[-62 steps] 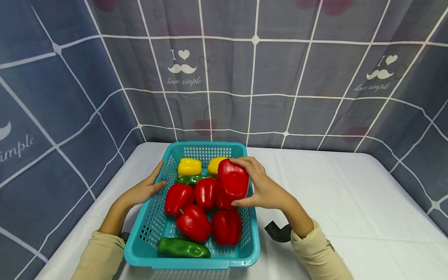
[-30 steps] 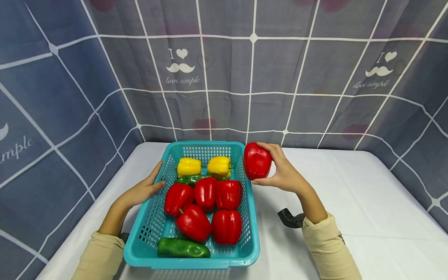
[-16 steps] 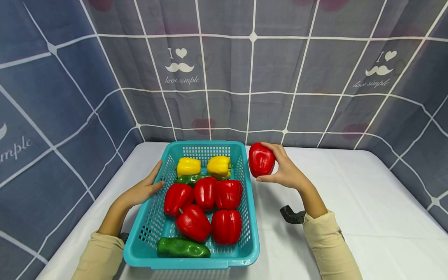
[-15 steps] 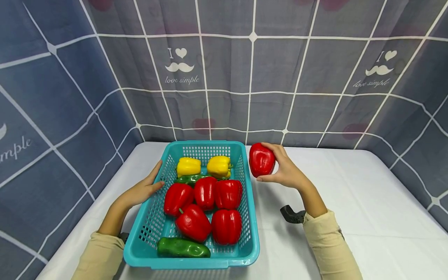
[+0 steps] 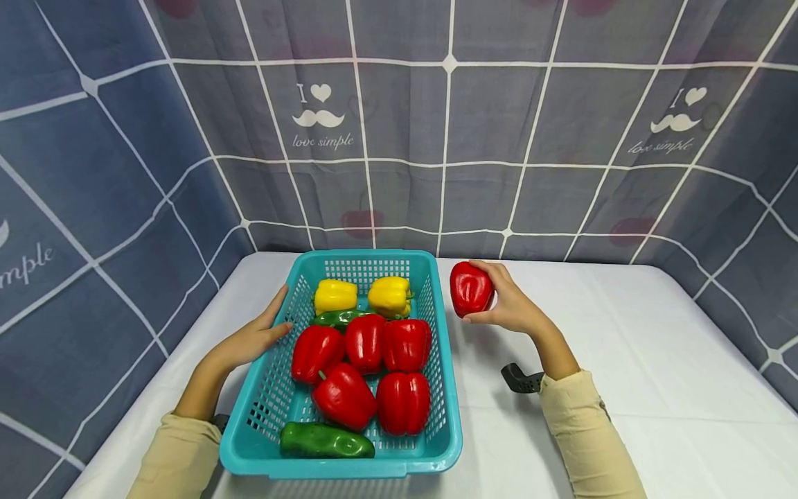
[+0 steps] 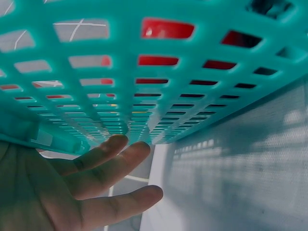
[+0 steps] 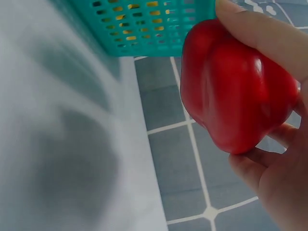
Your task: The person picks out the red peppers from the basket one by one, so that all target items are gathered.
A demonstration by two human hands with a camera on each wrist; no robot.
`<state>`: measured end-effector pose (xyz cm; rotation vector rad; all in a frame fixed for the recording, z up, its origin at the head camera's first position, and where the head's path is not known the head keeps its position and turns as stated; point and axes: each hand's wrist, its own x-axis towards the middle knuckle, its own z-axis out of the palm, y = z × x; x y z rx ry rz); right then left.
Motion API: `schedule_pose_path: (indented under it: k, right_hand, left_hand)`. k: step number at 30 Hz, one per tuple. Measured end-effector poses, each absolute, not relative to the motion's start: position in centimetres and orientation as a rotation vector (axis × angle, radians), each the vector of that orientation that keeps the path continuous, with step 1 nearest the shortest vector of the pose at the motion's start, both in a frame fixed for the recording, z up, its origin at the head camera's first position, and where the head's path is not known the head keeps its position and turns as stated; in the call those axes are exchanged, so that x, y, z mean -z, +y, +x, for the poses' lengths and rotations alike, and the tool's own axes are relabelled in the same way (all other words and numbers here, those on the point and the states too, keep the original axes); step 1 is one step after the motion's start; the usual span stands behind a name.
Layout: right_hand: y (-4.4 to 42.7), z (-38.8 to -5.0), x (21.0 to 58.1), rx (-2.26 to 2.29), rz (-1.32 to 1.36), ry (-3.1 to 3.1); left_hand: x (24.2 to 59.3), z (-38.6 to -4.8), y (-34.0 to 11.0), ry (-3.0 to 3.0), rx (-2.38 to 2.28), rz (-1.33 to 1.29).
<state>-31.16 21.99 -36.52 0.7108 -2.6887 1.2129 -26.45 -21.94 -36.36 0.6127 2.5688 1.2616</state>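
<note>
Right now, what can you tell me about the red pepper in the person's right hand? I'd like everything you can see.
The red pepper is glossy, deep red and blocky, with rounded lobes and grooves. Its skin looks smooth and whole; I can't tell whether it is real or artificial, and no stem shows. The right hand grips it between thumb and fingers, above the white table, outside the teal basket, with a gap between them.
</note>
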Motion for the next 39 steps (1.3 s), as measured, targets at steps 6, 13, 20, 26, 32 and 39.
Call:
schedule_pose_path:
  k: [6, 13, 20, 26, 32, 39]
  right_hand:
    - [22.3, -31.7, 37.5, -1.224, 0.701, -2.713]
    - [22.3, -32.3, 38.7, -1.198, 0.719, -2.737]
    - [22.3, -32.6, 39.6, -1.173, 0.727, -2.780]
    - [22.3, -32.7, 40.0, -1.176, 0.746, -2.821]
    - [22.2, -32.7, 40.2, -1.166, 0.750, -2.848]
    - [22.1, -32.7, 40.4, -1.175, 0.751, -2.878]
  left_hand:
    - [36.4, -26.5, -22.0, 2.565, -1.267, 0.605]
    - [36.4, -26.4, -22.0, 2.567, -1.270, 0.605]
    - [36.5, -26.4, -22.0, 2.574, -1.258, 0.608]
    - [36.5, -26.4, -22.0, 2.573, -1.261, 0.619]
    - [36.6, -26.4, -22.0, 2.569, -1.266, 0.618]
    - [36.6, -26.5, -22.0, 2.569, -1.263, 0.624]
